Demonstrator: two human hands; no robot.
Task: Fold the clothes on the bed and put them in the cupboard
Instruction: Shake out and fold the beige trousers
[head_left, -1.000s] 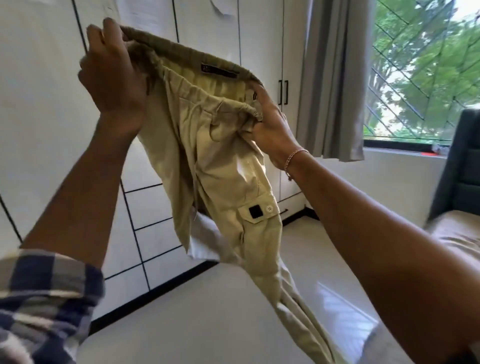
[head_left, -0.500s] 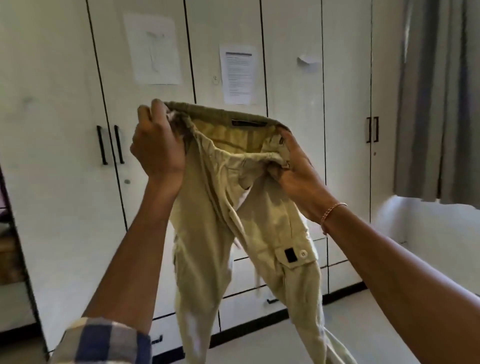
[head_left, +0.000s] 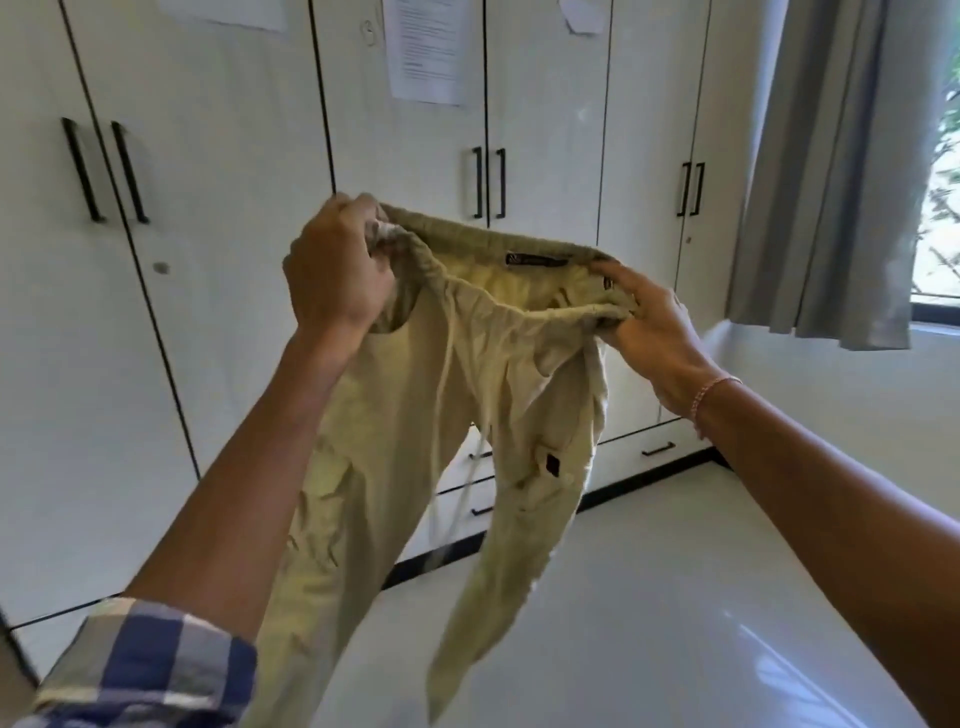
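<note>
Khaki trousers (head_left: 395, 415) hang, waistband (head_left: 493, 244) gripped by left hand (head_left: 337, 275) and right hand (head_left: 654, 332), 1 leg cut off below.

The khaki drawstring cargo trousers (head_left: 415, 415) hang between the left hand (head_left: 332, 275) and the right hand (head_left: 654, 338), 1 at each waistband end. Behind stands the white black-handled cupboard (head_left: 234, 156); the grey fabric curtain (head_left: 821, 182) hangs to its right, with the glossy white floor (head_left: 675, 597) below.

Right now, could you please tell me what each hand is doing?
Left hand: closed, gripping the waistband of the khaki trousers.
Right hand: closed, pinching the waistband's other side.
</note>
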